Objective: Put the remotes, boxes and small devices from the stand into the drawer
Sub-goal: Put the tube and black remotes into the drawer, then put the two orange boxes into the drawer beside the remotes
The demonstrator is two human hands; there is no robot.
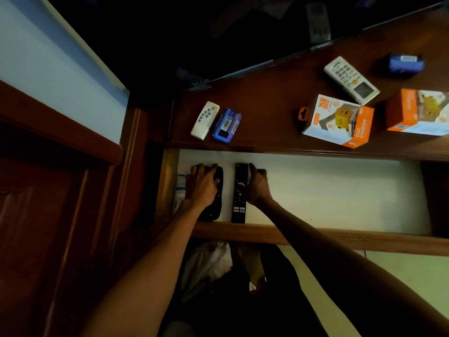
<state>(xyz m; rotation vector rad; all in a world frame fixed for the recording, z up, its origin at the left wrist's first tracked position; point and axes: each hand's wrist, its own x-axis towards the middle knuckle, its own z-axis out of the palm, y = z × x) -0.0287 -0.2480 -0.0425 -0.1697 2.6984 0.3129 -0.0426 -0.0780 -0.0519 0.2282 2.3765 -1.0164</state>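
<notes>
The open drawer (315,190) has a white floor. At its left end lie two black remotes side by side. My left hand (201,188) rests over the wider black remote (216,205), fingers curled on its far end. My right hand (258,184) grips the right edge of the slim black remote (239,193). On the wooden stand top (267,113) above lie a small white remote (204,119), a blue packet (226,125), a larger white remote (351,79), two orange-and-white charger boxes (337,120) (418,113) and a blue device (404,63).
A white-and-blue packet (179,190) lies along the drawer's left wall. The drawer's wooden front rail (315,235) crosses below my wrists. A dark TV screen (218,32) stands behind the stand top. A wooden door (48,215) fills the left.
</notes>
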